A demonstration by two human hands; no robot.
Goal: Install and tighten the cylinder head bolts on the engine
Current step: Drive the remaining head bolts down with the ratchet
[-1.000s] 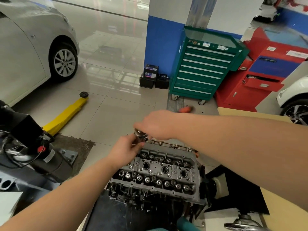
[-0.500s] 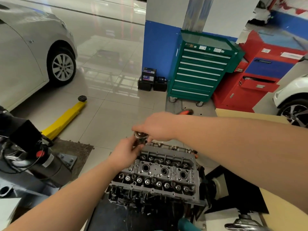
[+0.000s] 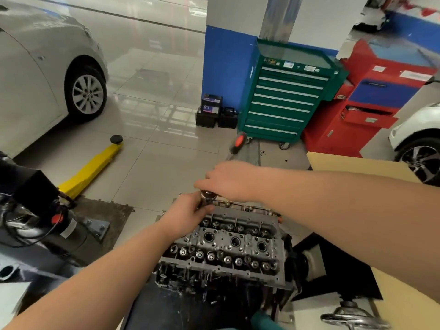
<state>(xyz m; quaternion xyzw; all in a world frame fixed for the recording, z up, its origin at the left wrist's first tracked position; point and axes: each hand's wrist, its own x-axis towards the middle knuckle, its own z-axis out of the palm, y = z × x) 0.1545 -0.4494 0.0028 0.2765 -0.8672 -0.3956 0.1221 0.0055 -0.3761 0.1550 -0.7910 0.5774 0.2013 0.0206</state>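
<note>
The grey cylinder head [image 3: 228, 246] sits on top of the engine block, low in the middle of the view. At its far left corner a chrome socket [image 3: 207, 196] stands upright. My left hand [image 3: 188, 214] grips that socket from the near side. My right hand [image 3: 229, 182] covers the ratchet's head from above, its fingers curled over it. The ratchet's red and black handle [image 3: 238, 144] sticks out beyond my right hand, away from me. Whatever bolt sits under the socket is hidden.
A green tool cabinet [image 3: 285, 96] and a red cabinet [image 3: 371, 108] stand behind the engine. A yellow lift arm [image 3: 92, 167] lies on the floor at left, near a silver car [image 3: 35, 75]. A yellow bench edge [image 3: 352, 163] is at right, a black machine [image 3: 35, 215] at left.
The ratchet handle has swung to the left and now points away from me. Both hands stay on the tool at the same corner of the head.
</note>
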